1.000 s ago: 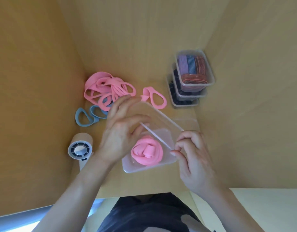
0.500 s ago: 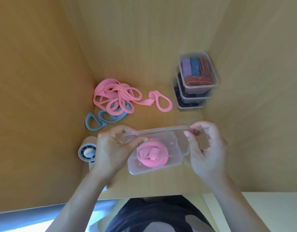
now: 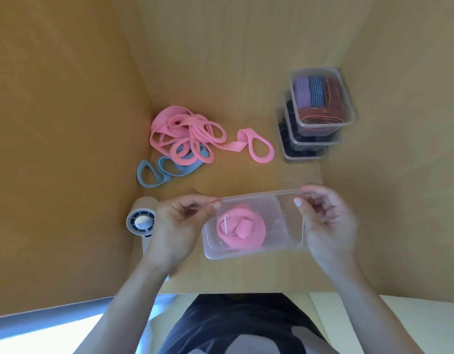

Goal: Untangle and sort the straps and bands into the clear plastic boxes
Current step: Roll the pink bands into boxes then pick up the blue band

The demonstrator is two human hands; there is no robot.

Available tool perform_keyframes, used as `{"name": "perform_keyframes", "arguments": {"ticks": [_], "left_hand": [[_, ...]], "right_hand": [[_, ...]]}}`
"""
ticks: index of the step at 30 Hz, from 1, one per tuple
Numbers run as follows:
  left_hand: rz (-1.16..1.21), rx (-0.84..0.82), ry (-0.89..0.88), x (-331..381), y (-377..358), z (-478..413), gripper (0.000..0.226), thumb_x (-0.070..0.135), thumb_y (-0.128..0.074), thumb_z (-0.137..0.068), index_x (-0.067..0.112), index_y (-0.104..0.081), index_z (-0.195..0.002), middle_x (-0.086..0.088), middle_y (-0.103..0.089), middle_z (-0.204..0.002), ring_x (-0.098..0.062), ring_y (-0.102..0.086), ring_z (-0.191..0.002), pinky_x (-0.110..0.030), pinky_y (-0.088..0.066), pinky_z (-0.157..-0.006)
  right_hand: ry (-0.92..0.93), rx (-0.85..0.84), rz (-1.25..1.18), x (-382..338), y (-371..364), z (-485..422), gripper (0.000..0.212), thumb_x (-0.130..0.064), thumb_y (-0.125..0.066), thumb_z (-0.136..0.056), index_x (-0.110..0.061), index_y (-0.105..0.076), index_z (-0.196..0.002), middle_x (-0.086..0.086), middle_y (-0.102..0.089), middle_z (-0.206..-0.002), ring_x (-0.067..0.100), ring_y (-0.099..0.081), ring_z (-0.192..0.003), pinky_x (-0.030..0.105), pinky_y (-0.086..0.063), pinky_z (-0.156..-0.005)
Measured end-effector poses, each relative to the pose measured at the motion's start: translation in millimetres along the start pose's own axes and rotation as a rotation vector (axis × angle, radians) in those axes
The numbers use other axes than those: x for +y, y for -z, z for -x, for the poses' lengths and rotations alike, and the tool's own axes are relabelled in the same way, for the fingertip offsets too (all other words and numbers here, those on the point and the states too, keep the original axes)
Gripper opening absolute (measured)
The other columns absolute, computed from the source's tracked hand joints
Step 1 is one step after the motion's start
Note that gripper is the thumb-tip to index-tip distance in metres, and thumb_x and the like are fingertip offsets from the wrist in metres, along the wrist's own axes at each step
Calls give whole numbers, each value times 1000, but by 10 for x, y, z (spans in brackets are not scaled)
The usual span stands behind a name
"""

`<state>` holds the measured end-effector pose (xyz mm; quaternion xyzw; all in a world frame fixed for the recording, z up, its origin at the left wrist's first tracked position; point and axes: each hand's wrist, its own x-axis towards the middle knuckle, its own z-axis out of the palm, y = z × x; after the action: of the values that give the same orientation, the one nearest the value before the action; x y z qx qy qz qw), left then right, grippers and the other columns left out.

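Torso: a person's dark top [image 3: 236, 325] fills the near edge, both bare forearms reaching forward over the worktop [image 3: 233, 177].
Left hand: the left hand [image 3: 177, 226] pinches the left end of a clear lid [image 3: 261, 196] between thumb and curled fingers.
Right hand: the right hand [image 3: 328, 221] pinches the lid's right end the same way, thumb tip on its top face.
Lid: held level across the open box [image 3: 246, 254]; whether it has seated on the rim cannot be told.
Open box: clear plastic, resting on the worktop between the two hands.
Sorted band: a rolled pink band [image 3: 241, 229] lies coiled inside the open box, toward its left half.
Device: a small grey cylinder [image 3: 141, 221] with a vented round face stands just left of the left hand.
Blue band: a blue band [image 3: 154, 172] lies looped against the left wall, partly under the pink tangle.
Pink tangle: a heap of pink straps [image 3: 185, 139] sits in the far left corner, one strap trailing right to a single loop.
Filled boxes: a stack of three clear boxes [image 3: 320, 111] stands in the far right corner; the top one holds purple, blue and red striped bands, the lower two dark contents.
Surround: wooden walls [image 3: 67, 123] close in the worktop on the left, back and right.
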<state>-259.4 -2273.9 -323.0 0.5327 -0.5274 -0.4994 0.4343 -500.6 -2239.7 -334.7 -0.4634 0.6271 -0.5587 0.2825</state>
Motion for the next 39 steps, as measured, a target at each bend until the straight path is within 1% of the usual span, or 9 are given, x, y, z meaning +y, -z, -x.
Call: {"name": "perform_keyframes", "arguments": {"ticks": [3,9,16,19,23,26,30,32,39], "left_hand": [[17,53,0,-41,39,-23,12,5,-78,-83,17,-80,-84,-11,-72,-79,-20,-64,-70,-25,-53,-71],[13,111,13,-145,77,-25,10,6,-79,-82,16,-77,-84,-5,-73,-79,-14,-63,-73,-25,-52,-72],[23,25,74,-216,104,-59,6,6,-74,-88,9,-72,-84,-6,-63,-77,-14,-55,-74,-25,-47,-71],[27,44,166,-306,72,-113,8,5,-72,-90,10,-73,-83,1,-66,-76,-11,-55,-73,-24,-45,-71],[-13,82,207,-369,-2,-166,16,4,-66,-94,12,-73,-82,16,-64,-66,-2,-54,-65,-15,-43,-67],[-50,136,224,-395,-74,-197,16,4,-63,-93,11,-72,-82,9,-68,-75,-4,-58,-71,-15,-47,-70],[-106,206,221,-432,-180,-222,9,5,-62,-91,5,-65,-82,1,-60,-74,-4,-50,-65,-10,-42,-62],[-105,235,222,-461,-214,-229,8,6,-63,-91,6,-65,-83,1,-59,-74,-3,-49,-64,-10,-42,-62],[-176,263,134,-635,-247,-257,11,10,-66,-92,18,-67,-84,-2,-67,-85,-7,-55,-72,-12,-42,-67]], "right_hand": [[-66,-41,-40,46,-55,-13,23,4,-71,-88,-19,-69,-92,-4,-69,-85,10,-64,-80,17,-49,-77],[-102,-70,-62,78,-156,-7,19,6,-70,-87,-13,-68,-91,3,-68,-86,9,-63,-79,16,-49,-75],[-127,-95,5,172,-174,-14,13,1,-71,-89,-10,-70,-95,8,-69,-90,14,-63,-79,18,-50,-75],[-158,-78,66,271,-239,-71,11,-3,-71,-90,-12,-72,-95,7,-70,-90,8,-60,-74,13,-47,-71],[-151,-20,122,440,-336,-151,18,-1,-72,-88,-18,-71,-91,10,-71,-92,4,-59,-71,11,-45,-69],[-136,-2,173,541,-384,-162,25,2,-69,-88,-23,-70,-89,11,-69,-94,5,-58,-72,10,-45,-70],[-116,2,237,635,-427,-139,26,0,-67,-90,-26,-68,-92,8,-64,-102,8,-59,-77,12,-46,-74],[-105,7,243,658,-436,-130,27,-1,-66,-90,-28,-67,-92,6,-63,-103,11,-60,-80,16,-48,-75],[-79,28,251,702,-467,-122,24,-1,-65,-91,-24,-67,-97,3,-63,-100,5,-59,-78,22,-50,-76]]}}
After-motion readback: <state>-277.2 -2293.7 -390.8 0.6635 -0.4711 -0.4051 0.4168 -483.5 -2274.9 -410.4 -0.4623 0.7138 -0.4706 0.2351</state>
